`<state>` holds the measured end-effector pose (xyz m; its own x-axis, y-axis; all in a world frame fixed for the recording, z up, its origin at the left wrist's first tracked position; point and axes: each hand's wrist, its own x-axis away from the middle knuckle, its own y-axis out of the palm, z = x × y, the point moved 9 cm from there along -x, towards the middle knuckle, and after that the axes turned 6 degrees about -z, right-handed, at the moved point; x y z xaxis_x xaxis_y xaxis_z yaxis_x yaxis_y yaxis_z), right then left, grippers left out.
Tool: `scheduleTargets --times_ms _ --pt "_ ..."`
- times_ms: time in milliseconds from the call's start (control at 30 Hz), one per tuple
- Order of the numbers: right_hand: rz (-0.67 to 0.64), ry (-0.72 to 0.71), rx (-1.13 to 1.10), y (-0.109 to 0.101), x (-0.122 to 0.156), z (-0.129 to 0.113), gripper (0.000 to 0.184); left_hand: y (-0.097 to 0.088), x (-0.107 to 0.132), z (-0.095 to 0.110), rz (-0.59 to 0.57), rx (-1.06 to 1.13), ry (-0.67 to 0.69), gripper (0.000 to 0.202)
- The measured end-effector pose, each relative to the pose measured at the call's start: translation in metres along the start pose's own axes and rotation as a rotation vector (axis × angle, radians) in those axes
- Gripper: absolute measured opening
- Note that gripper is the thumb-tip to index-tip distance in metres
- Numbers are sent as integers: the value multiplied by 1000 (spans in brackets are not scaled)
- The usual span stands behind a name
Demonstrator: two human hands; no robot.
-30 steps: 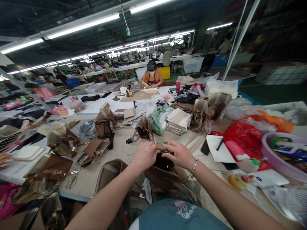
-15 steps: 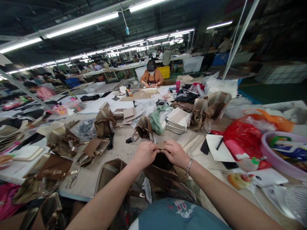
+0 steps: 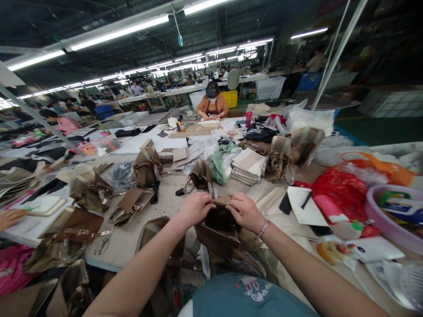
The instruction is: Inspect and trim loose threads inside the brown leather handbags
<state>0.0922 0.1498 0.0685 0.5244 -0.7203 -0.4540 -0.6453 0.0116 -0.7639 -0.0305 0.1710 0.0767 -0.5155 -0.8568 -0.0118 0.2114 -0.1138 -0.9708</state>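
A brown handbag (image 3: 218, 237) stands in front of me at the table's near edge, its dark inside facing up. My left hand (image 3: 197, 208) pinches the far rim of its mouth on the left side. On the same rim, further right, my right hand (image 3: 244, 212) has thumb and fingers closed on the edge. A short stretch of tan rim shows between the two hands. The fingertips partly hide the edge. Just beyond stands a small brown bag (image 3: 201, 174) with its mouth open. To the left, another bag (image 3: 155, 233) sits partly behind my left forearm.
Several brown bags (image 3: 90, 189) stand on the left, near scissors (image 3: 104, 243). Stacked beige panels (image 3: 247, 163) lie ahead. On the right are a red plastic bag (image 3: 337, 189) and a pink basin (image 3: 380, 215). A co-worker (image 3: 212, 103) sits across the table; another person's hand (image 3: 11, 219) shows far left.
My hands have moved apart along the bag's rim, the left one going left and the right one slightly right. More of the rim and the dark inside shows between them.
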Motion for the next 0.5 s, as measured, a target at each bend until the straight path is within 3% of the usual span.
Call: scheduleTargets --times_ms 300,500 --pt "21 19 18 -1 0 -2 25 1 0 -2 69 -41 -160 19" --pt "-62 25 65 3 2 2 24 2 2 -4 79 -71 -177 19"
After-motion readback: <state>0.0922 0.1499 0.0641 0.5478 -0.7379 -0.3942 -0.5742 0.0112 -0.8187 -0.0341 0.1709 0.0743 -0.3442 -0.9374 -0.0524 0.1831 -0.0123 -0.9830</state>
